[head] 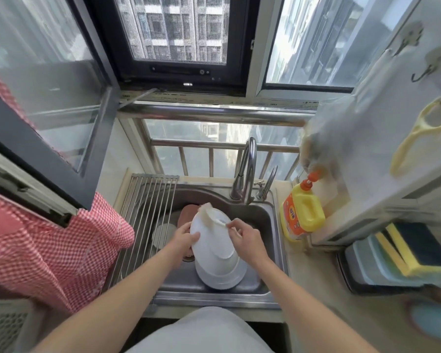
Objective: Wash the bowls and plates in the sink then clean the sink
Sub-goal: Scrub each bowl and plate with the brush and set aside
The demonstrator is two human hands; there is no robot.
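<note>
Over the sink, left hand grips a tilted plate; right hand pinches a cloth. Wet plate may slip onto the stacked dishes.

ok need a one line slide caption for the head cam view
Over the steel sink, the left hand holds a white plate while the right hand wipes it with a cloth.

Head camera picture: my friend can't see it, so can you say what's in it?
Two hands wash a white plate over a steel sink: the left hand grips its edge, the right hand pinches a cloth against it. More white dishes sit below. A faucet stands behind, a yellow soap bottle to the right.
</note>
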